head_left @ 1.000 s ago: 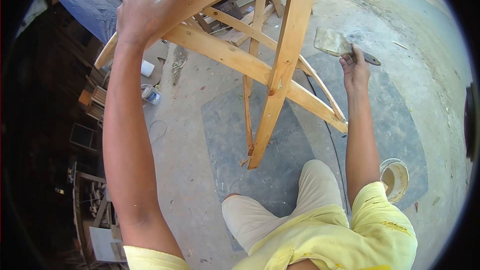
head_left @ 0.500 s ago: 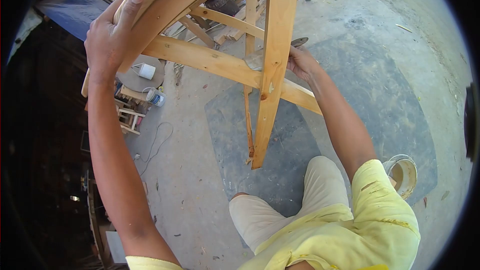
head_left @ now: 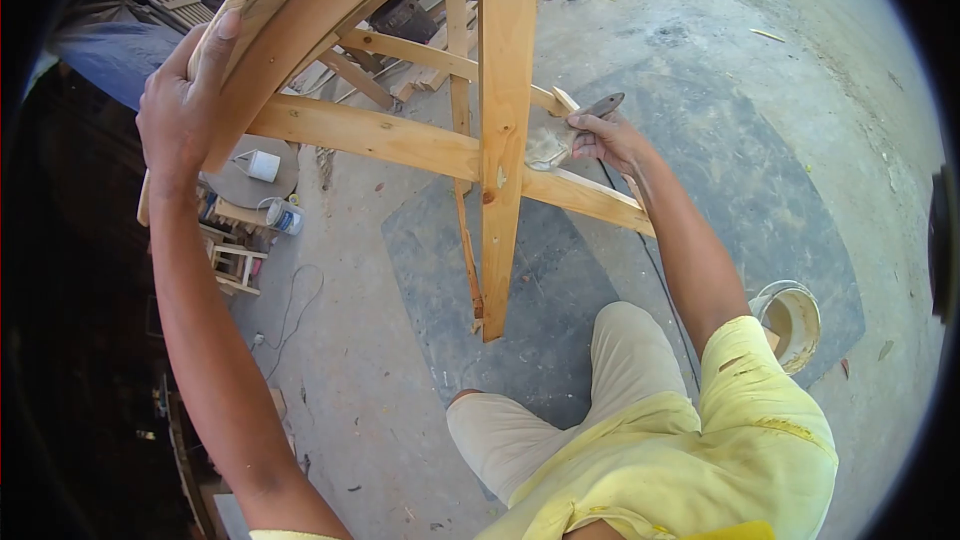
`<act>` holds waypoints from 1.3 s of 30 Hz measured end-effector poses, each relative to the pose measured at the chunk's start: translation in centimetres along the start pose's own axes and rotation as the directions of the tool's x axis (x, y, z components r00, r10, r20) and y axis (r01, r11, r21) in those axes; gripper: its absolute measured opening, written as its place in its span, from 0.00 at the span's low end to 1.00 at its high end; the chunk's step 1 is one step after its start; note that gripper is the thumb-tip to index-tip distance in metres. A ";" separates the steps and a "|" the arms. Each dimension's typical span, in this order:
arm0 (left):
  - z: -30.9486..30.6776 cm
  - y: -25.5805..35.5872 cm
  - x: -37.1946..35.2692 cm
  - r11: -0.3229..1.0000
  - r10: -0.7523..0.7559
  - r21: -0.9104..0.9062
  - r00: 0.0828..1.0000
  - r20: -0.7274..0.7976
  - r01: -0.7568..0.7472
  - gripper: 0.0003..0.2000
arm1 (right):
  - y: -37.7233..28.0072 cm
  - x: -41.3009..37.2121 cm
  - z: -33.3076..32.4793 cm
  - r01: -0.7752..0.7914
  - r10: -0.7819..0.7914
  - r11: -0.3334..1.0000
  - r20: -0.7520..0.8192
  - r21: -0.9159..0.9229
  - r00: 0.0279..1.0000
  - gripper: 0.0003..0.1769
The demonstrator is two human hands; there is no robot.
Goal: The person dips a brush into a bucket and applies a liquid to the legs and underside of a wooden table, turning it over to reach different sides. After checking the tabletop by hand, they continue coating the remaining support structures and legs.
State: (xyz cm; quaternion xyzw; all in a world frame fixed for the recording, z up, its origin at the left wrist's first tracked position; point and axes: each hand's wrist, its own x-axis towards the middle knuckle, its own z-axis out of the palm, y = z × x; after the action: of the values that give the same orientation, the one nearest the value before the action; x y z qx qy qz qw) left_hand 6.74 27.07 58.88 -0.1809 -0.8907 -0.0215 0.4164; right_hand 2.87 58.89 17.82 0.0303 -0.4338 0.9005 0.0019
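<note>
My left hand (head_left: 182, 118) is wrapped around the curved edge of a round wooden piece (head_left: 285, 35), its thumb lying over the rim. Wooden legs and braces extend from this piece, including a broad upright leg (head_left: 505, 70) and a crossing brace (head_left: 370, 135). Between thumb and fingers, my right hand (head_left: 612, 140) grips a putty knife (head_left: 603, 105) by its dark handle. The knife's wide metal blade (head_left: 548, 147) is just right of the upright leg, close over the brace where the two cross.
A white bucket (head_left: 805, 330) with pale residue stands on the floor by my right elbow. Two small pails (head_left: 264, 166) and a little wooden frame (head_left: 236, 268) are at the left. Dark sheets (head_left: 510, 260) lie on the concrete, with a cable (head_left: 655, 265) running across.
My right hand and the putty knife have come out from behind the upright leg to its right side. My left hand keeps its hold. The whole view has shifted slightly.
</note>
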 end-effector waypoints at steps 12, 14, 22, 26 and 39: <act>-0.4 0.7 -0.4 1.000 0.000 0.008 1.000 0.016 -0.001 0.37 | -4.3 -2.4 -2.4 -0.074 -0.028 0.412 -0.094 -0.908 0.995 0.14; -0.4 0.9 -0.4 1.000 0.001 0.003 1.000 0.021 -0.001 0.37 | -4.4 -1.3 2.7 0.032 -0.128 0.374 -0.017 -0.927 0.992 0.15; -0.6 0.7 -0.2 1.000 -0.019 -0.014 0.998 0.054 0.020 0.36 | -3.8 1.1 4.9 0.060 -0.114 0.956 -0.176 -0.288 0.978 0.16; -0.5 0.6 -0.1 1.000 -0.024 0.021 0.999 0.045 0.023 0.37 | -0.4 -4.7 -3.9 -0.124 -0.031 0.906 -0.357 -0.404 0.934 0.15; 0.6 -1.0 0.9 0.999 -0.007 0.042 1.000 -0.009 0.007 0.38 | 0.8 -13.8 -3.0 -0.051 -0.348 0.205 -0.122 -0.977 0.930 0.11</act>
State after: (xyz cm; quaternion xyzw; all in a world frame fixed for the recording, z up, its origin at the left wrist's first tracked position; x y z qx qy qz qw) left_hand 5.47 26.51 59.30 -0.1687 -0.8897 -0.0049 0.4242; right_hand 16.43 61.02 14.56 -0.0801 -0.8871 0.4184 0.1777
